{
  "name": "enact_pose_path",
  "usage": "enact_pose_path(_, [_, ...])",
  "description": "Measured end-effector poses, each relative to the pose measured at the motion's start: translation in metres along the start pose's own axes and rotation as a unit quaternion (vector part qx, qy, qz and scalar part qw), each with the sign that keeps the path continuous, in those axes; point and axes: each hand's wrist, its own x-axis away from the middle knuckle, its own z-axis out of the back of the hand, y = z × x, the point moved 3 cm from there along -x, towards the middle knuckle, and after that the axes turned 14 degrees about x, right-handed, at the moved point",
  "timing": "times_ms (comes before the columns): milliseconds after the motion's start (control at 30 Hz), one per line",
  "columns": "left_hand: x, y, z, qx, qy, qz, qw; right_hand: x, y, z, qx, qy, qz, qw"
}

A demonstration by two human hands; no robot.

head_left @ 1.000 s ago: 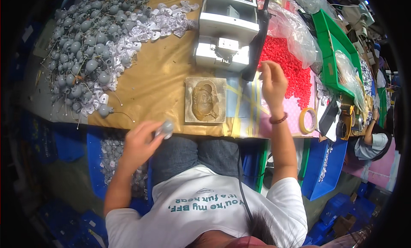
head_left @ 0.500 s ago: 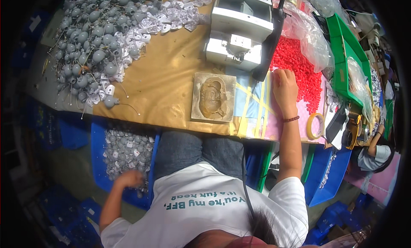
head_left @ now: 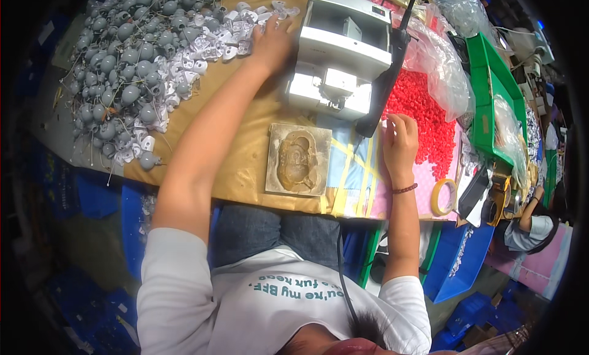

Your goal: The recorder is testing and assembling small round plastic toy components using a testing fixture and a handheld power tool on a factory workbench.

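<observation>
My left hand (head_left: 272, 45) reaches to the far edge of a heap of small white plastic parts (head_left: 218, 41), its fingers apart and nothing visibly held. Beyond and left of those parts lie grey round balls with thin stems (head_left: 126, 57). My right hand (head_left: 401, 145) rests beside a pile of small red pieces (head_left: 412, 96), fingers bent together; anything between them is too small to make out. Between my arms sits a square tan block (head_left: 277, 171) with a figure-shaped hollow. Behind it stands a white machine (head_left: 346, 42) with a small fixture on its front.
A black bar (head_left: 388, 79) runs along the machine's right side. Farther right are a clear plastic bag (head_left: 440, 54), a green tray (head_left: 485, 97), a yellow tape roll (head_left: 437, 198) and a blue bin (head_left: 443, 275). Another person (head_left: 529, 232) is at the far right.
My left hand has risen from the blue bin beside my lap to the white parts on the table. My right hand stays by the red pieces, its fingers slightly changed.
</observation>
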Motion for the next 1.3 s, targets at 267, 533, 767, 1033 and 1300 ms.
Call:
enact_pose_path(267, [0.056, -0.034, 0.040, 0.050, -0.172, -0.054, 0.982, 0.008, 0.012, -0.006, -0.041, 0.002, -0.026, 0.999])
enact_pose_path(533, [-0.041, -0.034, 0.089, 0.194, -0.192, 0.020, 0.962, 0.003, 0.002, -0.004, -0.082, -0.032, -0.030, 0.996])
enact_pose_path(767, [-0.103, -0.046, -0.054, 0.068, -0.179, 0.145, 0.971, 0.001, 0.000, 0.000, -0.080, -0.051, -0.016, 0.995])
enact_pose_path(1033, [0.006, -0.027, -0.004, 0.127, -0.125, -0.014, 0.984, 0.006, -0.004, 0.000, -0.117, -0.053, -0.019, 0.992])
enact_pose_path(1300, [0.080, -0.026, 0.068, 0.081, -0.083, -0.054, 0.992, 0.010, 0.006, -0.004, -0.082, 0.012, -0.062, 0.995])
